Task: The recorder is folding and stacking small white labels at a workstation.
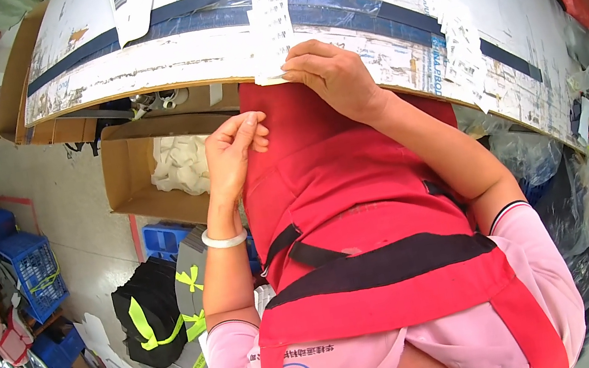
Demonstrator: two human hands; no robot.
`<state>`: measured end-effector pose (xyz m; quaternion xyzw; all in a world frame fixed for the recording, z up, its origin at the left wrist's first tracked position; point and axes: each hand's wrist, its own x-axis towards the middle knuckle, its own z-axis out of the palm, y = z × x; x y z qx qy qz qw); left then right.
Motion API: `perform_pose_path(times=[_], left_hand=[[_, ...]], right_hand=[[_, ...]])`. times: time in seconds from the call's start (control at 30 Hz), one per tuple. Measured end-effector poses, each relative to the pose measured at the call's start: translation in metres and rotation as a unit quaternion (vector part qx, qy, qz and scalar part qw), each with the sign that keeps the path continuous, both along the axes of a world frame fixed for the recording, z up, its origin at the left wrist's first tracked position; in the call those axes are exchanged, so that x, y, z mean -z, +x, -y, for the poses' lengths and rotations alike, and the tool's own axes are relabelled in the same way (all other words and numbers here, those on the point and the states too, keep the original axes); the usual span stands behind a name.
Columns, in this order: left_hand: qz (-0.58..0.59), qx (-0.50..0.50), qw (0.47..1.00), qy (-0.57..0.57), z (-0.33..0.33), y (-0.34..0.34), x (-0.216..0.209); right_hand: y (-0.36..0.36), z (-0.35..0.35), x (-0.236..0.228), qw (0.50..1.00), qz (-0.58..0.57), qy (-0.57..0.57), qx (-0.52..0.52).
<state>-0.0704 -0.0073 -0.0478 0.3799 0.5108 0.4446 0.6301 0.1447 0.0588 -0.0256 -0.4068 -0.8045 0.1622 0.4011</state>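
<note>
A strip of white printed labels point(272, 26) lies on the table near its front edge, its lower end reaching that edge. My right hand point(334, 81) pinches this lower end between thumb and fingers. Off the table's edge, in front of the red apron point(339, 168), my left hand point(234, 147) is raised with its fingers curled and the thumb pressed to the forefinger. Whatever it may hold is too small or hidden to make out. A pale bangle point(225, 239) circles the left wrist.
Dark tape crosses the worn white tabletop point(156, 66). More label strips point(462, 52) lie at the right. Below the left side stands an open cardboard box point(126, 166) with white pieces inside. Black bundles with yellow-green ties point(151, 312) and blue crates point(31, 274) stand left; plastic-wrapped bags point(560, 192) right.
</note>
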Motion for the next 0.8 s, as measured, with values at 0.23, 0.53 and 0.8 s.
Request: perform_pose_path(times=[0.23, 0.53, 0.8], left_hand=[[0.043, 0.054, 0.996, -0.060, -0.006, 0.018, -0.004], [0.199, 0.033, 0.979, -0.040, -0.015, 0.027, -0.025], [0.053, 0.045, 0.996, -0.062, 0.005, 0.040, -0.024]], right_hand=[[0.003, -0.003, -0.001, 0.998, -0.036, -0.049, -0.017], [0.004, 0.034, -0.029, 0.991, 0.061, 0.048, -0.112], [0.025, 0.075, -0.046, 0.955, -0.083, -0.273, -0.083]])
